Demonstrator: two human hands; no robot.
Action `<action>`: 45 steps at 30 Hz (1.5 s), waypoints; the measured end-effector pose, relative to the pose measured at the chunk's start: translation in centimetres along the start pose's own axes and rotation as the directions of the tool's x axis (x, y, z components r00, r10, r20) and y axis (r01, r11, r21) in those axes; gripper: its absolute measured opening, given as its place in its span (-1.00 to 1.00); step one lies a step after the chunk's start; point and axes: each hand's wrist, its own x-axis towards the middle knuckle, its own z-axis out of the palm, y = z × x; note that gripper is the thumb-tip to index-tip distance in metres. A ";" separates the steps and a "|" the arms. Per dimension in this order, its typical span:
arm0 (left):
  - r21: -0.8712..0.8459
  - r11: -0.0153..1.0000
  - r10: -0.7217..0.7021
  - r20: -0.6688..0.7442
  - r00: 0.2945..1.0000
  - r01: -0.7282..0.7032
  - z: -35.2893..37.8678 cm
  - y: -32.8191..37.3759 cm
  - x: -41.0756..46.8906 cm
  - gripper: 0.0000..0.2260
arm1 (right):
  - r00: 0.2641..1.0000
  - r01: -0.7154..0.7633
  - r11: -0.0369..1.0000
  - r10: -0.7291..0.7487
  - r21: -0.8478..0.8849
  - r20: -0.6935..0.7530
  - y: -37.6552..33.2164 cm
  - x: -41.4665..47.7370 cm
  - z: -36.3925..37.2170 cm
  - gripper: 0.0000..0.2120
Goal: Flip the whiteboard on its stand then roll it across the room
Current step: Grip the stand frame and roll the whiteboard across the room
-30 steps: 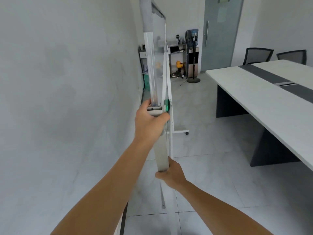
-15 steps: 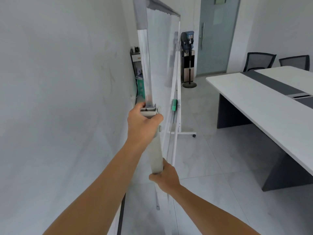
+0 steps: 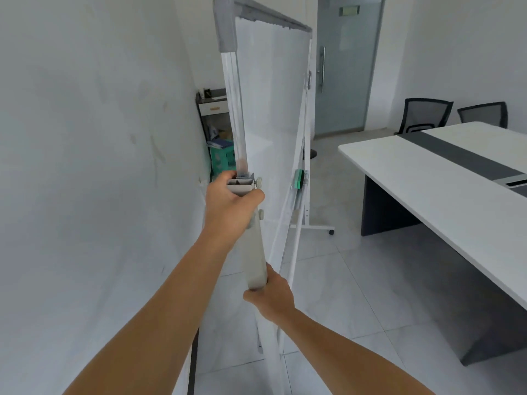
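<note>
The whiteboard (image 3: 271, 104) stands upright in its wheeled stand, seen almost edge-on close to the left wall, its white face turned towards the right. My left hand (image 3: 228, 206) grips the top of the near stand post (image 3: 253, 252), just under the board's frame edge. My right hand (image 3: 271, 295) holds the same post lower down, fingers wrapped round it. A green eraser (image 3: 298, 180) sits on the board's tray. The stand's far foot with a caster (image 3: 330, 231) rests on the tiled floor.
A long white table (image 3: 445, 189) with a dark strip fills the right side, two black chairs (image 3: 425, 115) behind it. A glass door (image 3: 345, 67) is at the back. A shelf with clutter and a green crate (image 3: 221, 161) stands against the left wall.
The board's face has come round from edge-on to showing more of its white surface, and the far end has swung right. Both hands keep their grip on the post.
</note>
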 end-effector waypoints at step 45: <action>0.070 0.985 0.138 0.218 0.966 -0.157 21.8 -15.1 82.1 -0.77 | 0.946 -0.165 0.986 0.168 0.033 -0.278 -4.8 84.0 -13.3 -0.21</action>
